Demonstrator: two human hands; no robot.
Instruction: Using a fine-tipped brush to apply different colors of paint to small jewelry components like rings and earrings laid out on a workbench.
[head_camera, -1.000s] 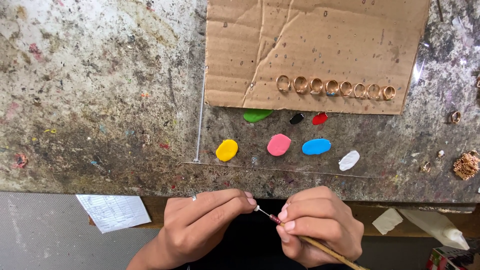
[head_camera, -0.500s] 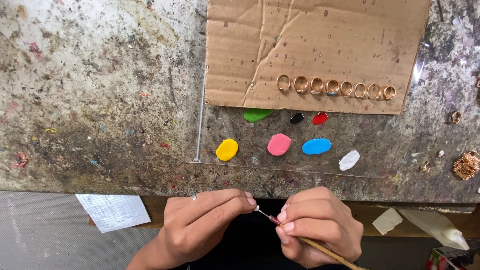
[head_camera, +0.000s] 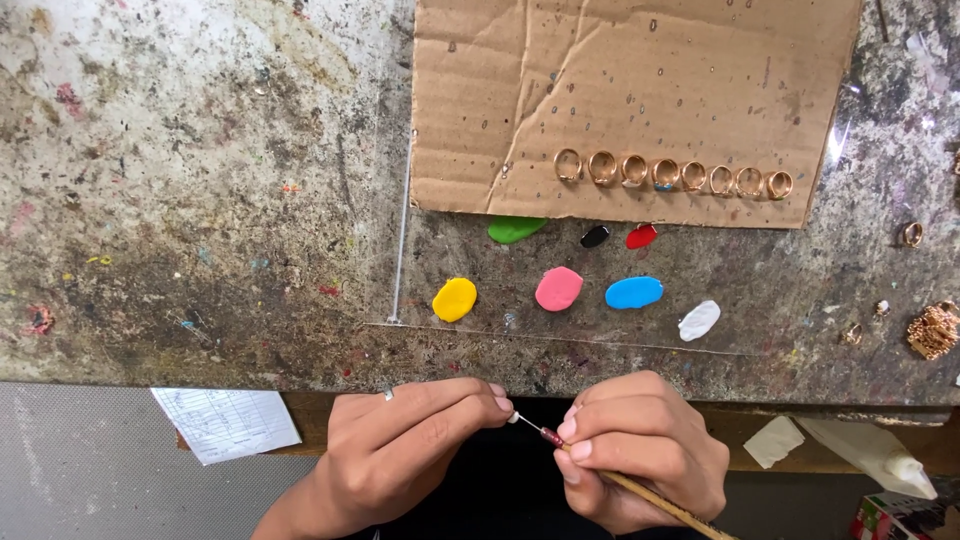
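Our right hand (head_camera: 645, 455) grips a fine paintbrush (head_camera: 640, 490) while our left hand (head_camera: 410, 440) pinches its tip to a point; paint blobs (head_camera: 557, 288) and rings (head_camera: 665, 173) wait just beyond both hands.

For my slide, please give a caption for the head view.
Both hands, left hand and right hand, hold a thin brush below paint blobs.

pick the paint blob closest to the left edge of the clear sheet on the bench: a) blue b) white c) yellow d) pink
c, the yellow blob lies furthest left of the row, nearest the sheet's left edge, with the pink blob, the blue blob and the white blob following to its right.
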